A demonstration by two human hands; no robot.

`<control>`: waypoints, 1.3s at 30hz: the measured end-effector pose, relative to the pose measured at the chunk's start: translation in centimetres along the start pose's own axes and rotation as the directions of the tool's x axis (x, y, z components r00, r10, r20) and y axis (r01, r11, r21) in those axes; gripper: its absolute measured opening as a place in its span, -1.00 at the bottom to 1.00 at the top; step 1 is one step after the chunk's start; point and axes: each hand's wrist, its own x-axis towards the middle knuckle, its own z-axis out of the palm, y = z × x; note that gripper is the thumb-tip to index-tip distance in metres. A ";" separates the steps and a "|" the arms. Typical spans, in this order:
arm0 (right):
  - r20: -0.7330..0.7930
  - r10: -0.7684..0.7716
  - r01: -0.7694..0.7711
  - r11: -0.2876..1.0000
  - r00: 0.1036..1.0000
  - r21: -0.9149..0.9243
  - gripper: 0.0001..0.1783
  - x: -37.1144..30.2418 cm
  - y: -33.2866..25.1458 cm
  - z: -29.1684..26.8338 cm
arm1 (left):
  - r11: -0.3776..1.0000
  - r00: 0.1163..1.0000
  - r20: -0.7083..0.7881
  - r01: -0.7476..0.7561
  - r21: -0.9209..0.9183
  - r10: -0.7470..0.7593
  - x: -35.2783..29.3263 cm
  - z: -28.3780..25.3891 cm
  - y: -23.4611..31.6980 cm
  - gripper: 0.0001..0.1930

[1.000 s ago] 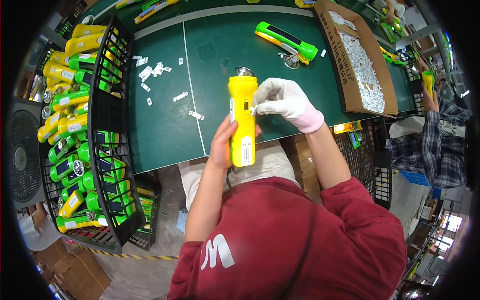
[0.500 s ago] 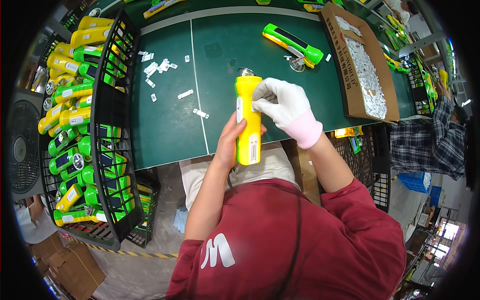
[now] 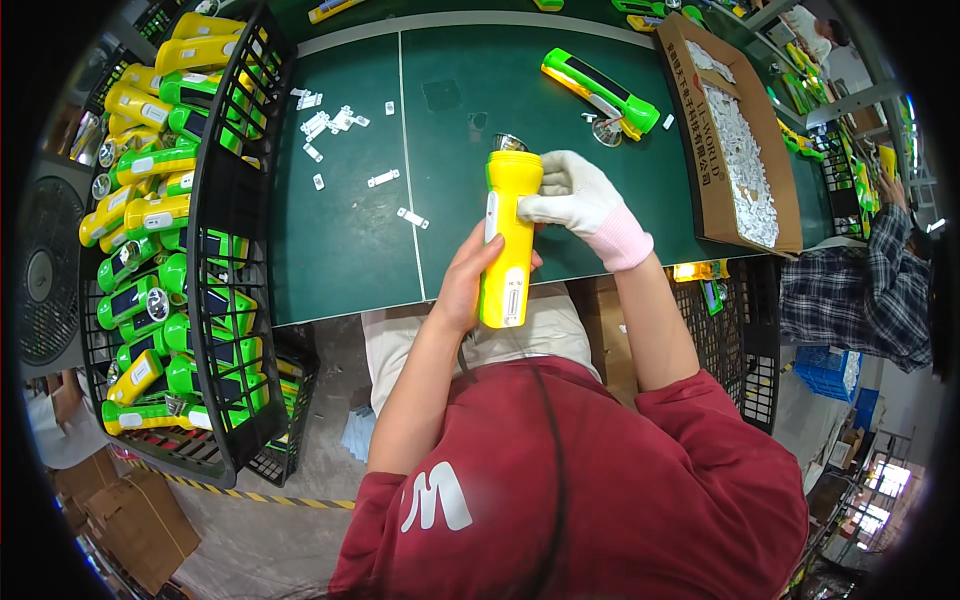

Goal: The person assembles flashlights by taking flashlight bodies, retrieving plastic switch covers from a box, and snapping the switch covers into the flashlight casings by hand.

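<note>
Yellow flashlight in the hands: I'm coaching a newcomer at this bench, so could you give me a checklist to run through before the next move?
1. Left hand gripping the yellow flashlight by its body: ok.
2. Gloved right hand at the casing, below the flashlight's head: ok.
3. White piece under the right fingers: cannot tell, the glove hides that spot.
4. Silver reflector seated flush: not ok, it sticks out of the head.
5. Loose white pieces on the green table: ok, several lie there.
</note>
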 end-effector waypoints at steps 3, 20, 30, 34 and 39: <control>0.146 -0.047 0.024 0.988 0.988 0.150 -0.47 0.0 -0.2 0.5 | 1.000 0.999 0.047 0.005 0.007 -0.006 -0.2 -0.7 -0.2 -0.53; 0.056 -0.066 0.045 0.949 0.996 0.313 -0.40 0.0 1.7 2.1 | 0.991 0.999 0.043 0.006 -0.131 0.000 0.0 -0.5 -0.1 -0.58; -0.183 -0.344 0.280 0.912 0.921 -0.301 -0.75 -1.4 0.6 1.7 | 0.997 1.000 0.014 0.002 -0.078 -0.001 0.0 -0.6 -0.2 -0.58; -0.142 -0.234 0.203 0.957 0.962 -0.206 -0.76 -1.8 0.3 1.7 | 0.997 1.000 -0.006 -0.003 -0.082 0.002 -0.1 -0.1 -0.1 -0.58; -0.094 -0.093 0.099 0.993 0.991 0.059 -0.76 -1.7 0.2 0.9 | 0.992 0.999 0.033 -0.004 -0.126 0.008 -0.1 -0.2 -0.1 -0.58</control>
